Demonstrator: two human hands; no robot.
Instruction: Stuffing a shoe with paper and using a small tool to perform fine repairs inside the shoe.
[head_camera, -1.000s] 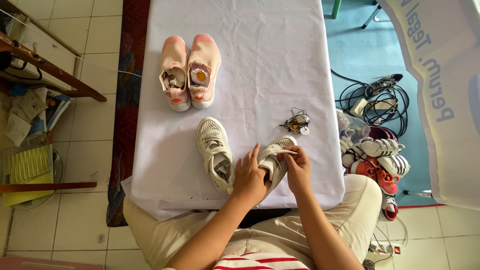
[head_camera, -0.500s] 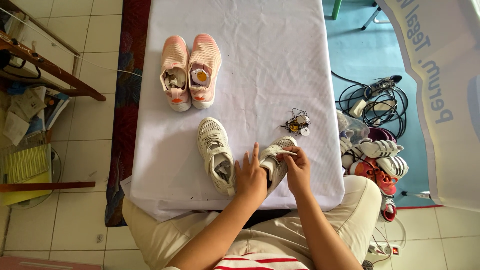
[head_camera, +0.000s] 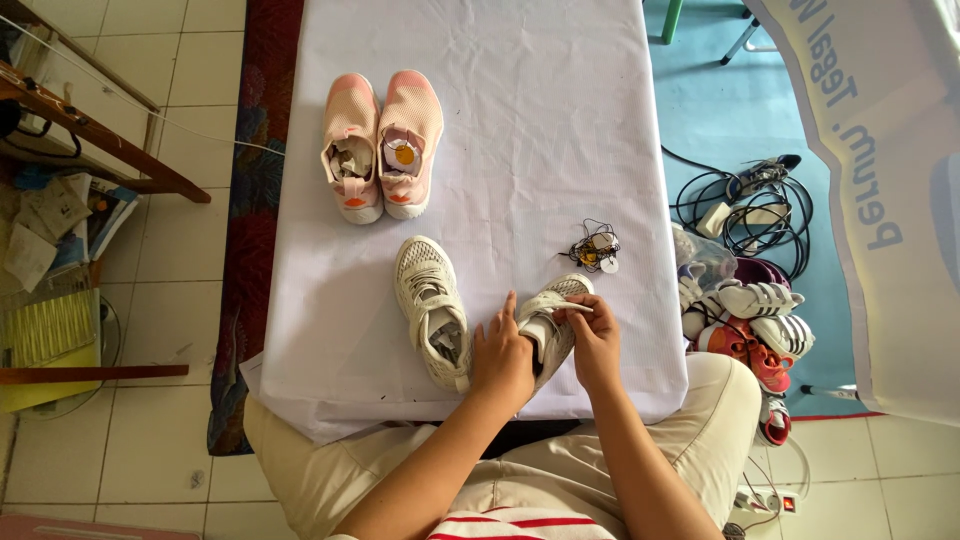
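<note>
Working on the right-hand shoe of a pale mesh pair, near the front edge of the worktop (head_camera: 480, 150), which is draped in a white cloth. Left hand (head_camera: 503, 355) lies over the heel and opening of the held shoe (head_camera: 556, 322), fingers spread and pressing down; it steadies the shoe and does not clamp round it, so I log its grip as open. Right hand (head_camera: 593, 335) has thumb and forefinger pinched shut on the white strap (head_camera: 566, 306) that crosses the top of the shoe, drawing it toward the outer side. Second pale shoe (head_camera: 431, 310) lies just beside, to the left, sole down, opening up, not touched. Pink pair (head_camera: 382, 145) stands farther back on the cloth, well apart, paper stuffed inside each. Small tangle of tags and thin cord (head_camera: 595, 248) sits near the toe of the held shoe, apart from both hands. Judgement: the step in hand looks like undoing or adjusting the strap so the opening can be reached. The next move would call for the left hand to keep the heel pinned while the right pulls the strap free along its length, without dragging the shoe toward the worktop edge. Heap of other shoes (head_camera: 745, 320) lies on the floor to the right.
</note>
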